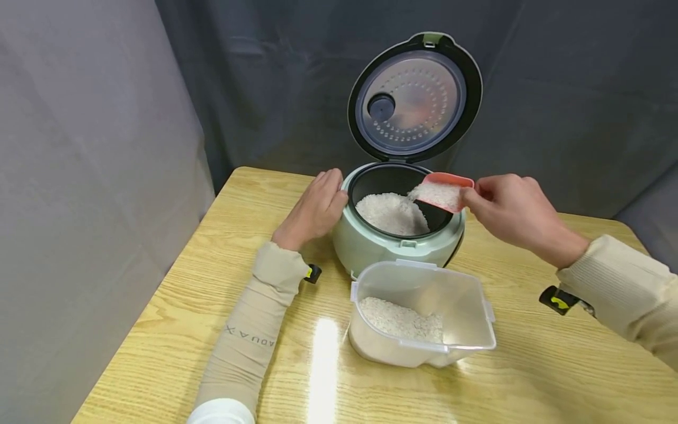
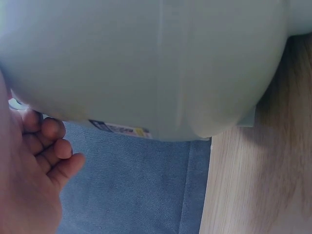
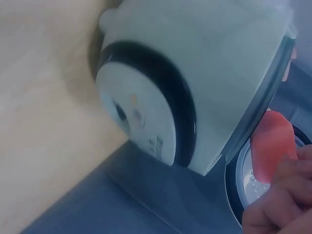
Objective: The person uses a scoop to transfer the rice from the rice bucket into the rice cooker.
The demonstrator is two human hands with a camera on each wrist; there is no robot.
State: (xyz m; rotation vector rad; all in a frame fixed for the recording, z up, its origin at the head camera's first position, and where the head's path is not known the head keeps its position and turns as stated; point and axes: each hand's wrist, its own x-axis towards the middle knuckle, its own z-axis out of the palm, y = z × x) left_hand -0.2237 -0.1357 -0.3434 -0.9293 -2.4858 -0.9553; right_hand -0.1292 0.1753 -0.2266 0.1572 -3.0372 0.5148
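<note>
My right hand (image 1: 514, 209) pinches a pink rice scoop (image 1: 450, 176) over the right side of the rice cooker (image 1: 365, 247). The scoop is loaded with rice (image 1: 439, 193) and tipped to the left, with grains at its front edge falling toward the white rice (image 1: 389, 212) heaped in the dark inner pot (image 1: 377, 175). Its red underside shows in the right wrist view, above the cooker's rim. My left hand (image 1: 318, 206) rests against the cooker's left side at the rim. In the left wrist view, its fingers (image 2: 51, 127) are loosely bent beside the pale green body.
A clear plastic container (image 1: 466, 306), partly filled with rice (image 1: 402, 321), stands directly in front of the cooker. The cooker's lid (image 1: 415, 100) is raised at the back. Wooden table (image 1: 254, 212) surrounds them, with dark cloth (image 1: 275, 88) hanging behind and grey cloth (image 1: 90, 176) at left.
</note>
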